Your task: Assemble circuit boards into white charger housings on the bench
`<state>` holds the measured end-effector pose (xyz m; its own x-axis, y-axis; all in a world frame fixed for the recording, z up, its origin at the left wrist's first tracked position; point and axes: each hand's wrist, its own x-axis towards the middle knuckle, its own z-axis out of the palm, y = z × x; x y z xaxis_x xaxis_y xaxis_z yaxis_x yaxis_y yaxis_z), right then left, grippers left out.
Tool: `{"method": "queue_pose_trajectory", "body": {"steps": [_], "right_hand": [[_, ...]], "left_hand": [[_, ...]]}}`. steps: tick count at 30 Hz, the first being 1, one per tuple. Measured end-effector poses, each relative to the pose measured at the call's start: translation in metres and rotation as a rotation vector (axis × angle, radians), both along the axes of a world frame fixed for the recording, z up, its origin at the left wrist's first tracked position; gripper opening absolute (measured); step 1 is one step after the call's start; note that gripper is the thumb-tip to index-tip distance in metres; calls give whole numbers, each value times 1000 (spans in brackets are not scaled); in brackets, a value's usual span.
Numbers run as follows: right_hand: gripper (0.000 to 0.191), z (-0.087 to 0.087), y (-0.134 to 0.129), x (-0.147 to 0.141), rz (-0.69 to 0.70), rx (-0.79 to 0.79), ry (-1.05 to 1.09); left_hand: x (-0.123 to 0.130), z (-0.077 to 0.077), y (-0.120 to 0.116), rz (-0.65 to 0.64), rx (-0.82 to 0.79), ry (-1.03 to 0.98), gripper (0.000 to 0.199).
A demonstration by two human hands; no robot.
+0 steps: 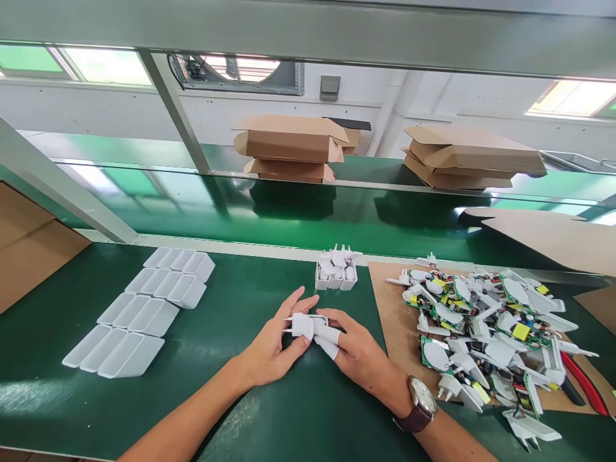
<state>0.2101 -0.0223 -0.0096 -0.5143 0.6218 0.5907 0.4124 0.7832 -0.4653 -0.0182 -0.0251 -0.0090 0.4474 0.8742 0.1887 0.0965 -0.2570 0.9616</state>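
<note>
A white plug adapter (302, 325) with two prongs pointing left is held between my hands above the green bench. My left hand (274, 346) has its thumb on the adapter's near side and its fingers behind it. My right hand (359, 346), with white covers on some fingertips and a watch (422, 398) at the wrist, grips the right end. Part of the adapter is hidden by the fingers. Just beyond stands a group of small white casings (335, 279) with pronged white parts in them.
Rows of open white casings (129, 353) lie at left. On a brown board (385, 314) at right is a heap of circuit boards with white plug parts (481, 327), beside a red-and-black handled tool (584, 385). Cardboard boxes (293, 144) sit on the green conveyor (366, 215) behind.
</note>
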Motion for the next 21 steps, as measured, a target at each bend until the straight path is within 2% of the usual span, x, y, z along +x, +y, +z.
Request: {"method": "queue_pose_trajectory", "body": {"steps": [5, 10, 14, 18, 21], "right_hand": [[40, 15, -3, 4, -61, -16, 56], [27, 9, 0, 6, -6, -70, -42], [27, 8, -1, 6, -29, -9, 5], [33, 15, -6, 10, -47, -26, 48], [34, 14, -6, 11, -38, -85, -75]], "left_hand": [[-1, 1, -1, 36, 99, 20, 89], [2, 2, -2, 63, 120, 50, 89], [3, -2, -1, 95, 162, 82, 89], [3, -2, 0, 103, 293, 63, 94], [8, 2, 2, 105, 450, 89, 92]]}}
